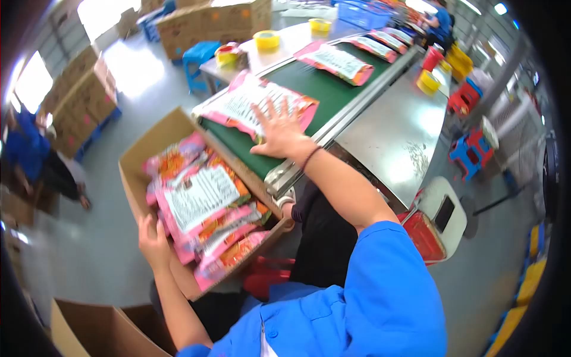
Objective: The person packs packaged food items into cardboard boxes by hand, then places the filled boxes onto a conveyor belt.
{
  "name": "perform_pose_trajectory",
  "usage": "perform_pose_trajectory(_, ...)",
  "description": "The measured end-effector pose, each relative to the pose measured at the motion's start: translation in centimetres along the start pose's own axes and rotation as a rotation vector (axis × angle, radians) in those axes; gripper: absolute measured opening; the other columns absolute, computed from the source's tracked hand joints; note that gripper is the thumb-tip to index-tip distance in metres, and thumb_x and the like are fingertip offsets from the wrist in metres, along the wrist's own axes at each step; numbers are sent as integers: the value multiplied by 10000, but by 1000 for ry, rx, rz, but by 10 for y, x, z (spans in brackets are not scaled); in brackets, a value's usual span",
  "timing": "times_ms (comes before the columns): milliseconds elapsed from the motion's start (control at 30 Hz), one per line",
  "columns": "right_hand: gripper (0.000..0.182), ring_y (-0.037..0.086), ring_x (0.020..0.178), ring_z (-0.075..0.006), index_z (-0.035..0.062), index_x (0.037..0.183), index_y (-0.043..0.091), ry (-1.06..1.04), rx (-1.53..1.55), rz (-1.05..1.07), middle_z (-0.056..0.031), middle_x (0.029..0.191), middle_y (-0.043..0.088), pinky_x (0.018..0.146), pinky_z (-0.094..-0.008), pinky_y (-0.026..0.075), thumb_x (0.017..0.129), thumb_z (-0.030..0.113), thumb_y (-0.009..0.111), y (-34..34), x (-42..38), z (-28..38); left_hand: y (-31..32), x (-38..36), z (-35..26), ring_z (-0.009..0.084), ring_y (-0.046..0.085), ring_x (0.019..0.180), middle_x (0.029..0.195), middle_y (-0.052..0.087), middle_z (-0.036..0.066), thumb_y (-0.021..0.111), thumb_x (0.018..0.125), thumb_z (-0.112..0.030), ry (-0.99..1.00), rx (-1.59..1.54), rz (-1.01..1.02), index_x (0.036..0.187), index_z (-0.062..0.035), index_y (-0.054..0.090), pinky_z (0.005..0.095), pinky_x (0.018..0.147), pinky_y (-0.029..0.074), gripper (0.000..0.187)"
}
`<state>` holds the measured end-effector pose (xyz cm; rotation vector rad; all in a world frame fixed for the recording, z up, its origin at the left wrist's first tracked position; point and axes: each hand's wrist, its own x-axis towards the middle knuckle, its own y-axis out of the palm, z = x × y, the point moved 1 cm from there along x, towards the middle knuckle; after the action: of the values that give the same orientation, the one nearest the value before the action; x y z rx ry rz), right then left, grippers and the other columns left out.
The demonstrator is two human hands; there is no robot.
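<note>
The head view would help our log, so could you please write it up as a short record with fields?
Left hand: at the left edge of the carton; exact grip unclear
Right hand: fingers spread over the nearest packet
Carton: open, tilted, beside the belt's near end
Carton contents: several pink packets, one with its printed white panel facing up
Belt: green, with more packets farther along
Beside belt: metal table on the right
</note>
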<state>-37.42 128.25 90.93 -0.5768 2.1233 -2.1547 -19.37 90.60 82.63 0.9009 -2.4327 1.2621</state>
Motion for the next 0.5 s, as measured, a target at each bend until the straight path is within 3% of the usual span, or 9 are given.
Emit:
perform_pose_trajectory(100, 868, 198, 1367, -554, 190, 1535, 124, 77, 114, 113, -251, 1550, 154, 1076, -645, 220, 848, 372, 622, -12, 15, 9, -4, -4, -1, 326, 540, 1211, 1292, 562, 232, 636, 878, -155, -56, -64, -30, 1096, 34, 643, 376, 1031, 392, 288)
perform_pose_trajectory(133, 814, 443, 1241, -517, 141, 1525, 169, 63, 8, 19, -285, 1449, 355, 993, -586, 390, 839, 239, 596, -16, 16, 10, -6, -3, -1, 326, 540, 1211, 1292, 562, 232, 636, 878, -155, -23, -66, -34, 1096, 34, 643, 376, 1031, 392, 288)
perform_pose_trajectory(167, 814, 443, 1241, -517, 141, 1525, 169, 82, 14, 0, -285, 1449, 355, 993, -586, 390, 839, 239, 596, -25, 19, 4, -6, -4, -1, 323, 540, 1212, 1291, 564, 230, 632, 881, -146, -48, -76, -24, 1095, 39, 641, 373, 1031, 391, 283)
perform_pose_trajectory(233, 792, 650, 959, -428, 76, 1498, 242, -6, 249, -16, -262, 1154, 618, 817, -486, 526, 796, 168, 599, -42, 29, -10, -6, -5, -3, 321, 539, 1212, 1290, 566, 229, 629, 883, -137, -65, -90, -16, 1094, 44, 639, 370, 1031, 389, 278)
perform_pose_trajectory(267, 761, 686, 748, -366, 26, 1465, 296, -32, 190, -189, -203, 864, 690, 687, -449, 550, 767, 117, 585, -49, 30, -21, -7, -6, -6, 319, 539, 1213, 1286, 569, 229, 629, 884, -133, -82, -86, -8, 1096, 52, 635, 370, 1036, 384, 281)
perform_pose_trajectory(367, 725, 656, 795, -423, 140, 1442, 359, 133, 408, -335, -274, 843, 651, 729, -507, 519, 741, 34, 512, -68, 19, -79, -8, -7, -6, 309, 537, 1213, 1276, 576, 223, 625, 888, -127, -119, -126, -4, 1106, 65, 625, 367, 1042, 377, 290)
perform_pose_trajectory(433, 711, 644, 815, -438, 160, 1443, 356, 215, 482, -405, -284, 875, 646, 751, -528, 502, 757, 10, 471, -95, -7, -124, -4, -8, -2, 300, 537, 1214, 1271, 580, 219, 622, 892, -125, -148, -178, -1, 1113, 70, 620, 365, 1044, 375, 295)
perform_pose_trajectory(467, 722, 635, 798, -453, 188, 1469, 307, 114, 374, -693, -289, 860, 638, 731, -538, 501, 784, 26, 468, -93, -13, -157, -2, -7, 1, 291, 535, 1214, 1270, 581, 215, 621, 894, -125, -157, -220, -14, 1112, 77, 618, 364, 1046, 372, 297)
perform_pose_trajectory(500, 713, 621, 758, -467, 206, 1482, 277, 184, 358, -685, -287, 837, 630, 694, -547, 494, 814, 46, 468, -111, -31, -181, 0, -5, 7, 281, 534, 1215, 1269, 581, 212, 621, 896, -125, -166, -260, -25, 1111, 84, 616, 363, 1048, 369, 300)
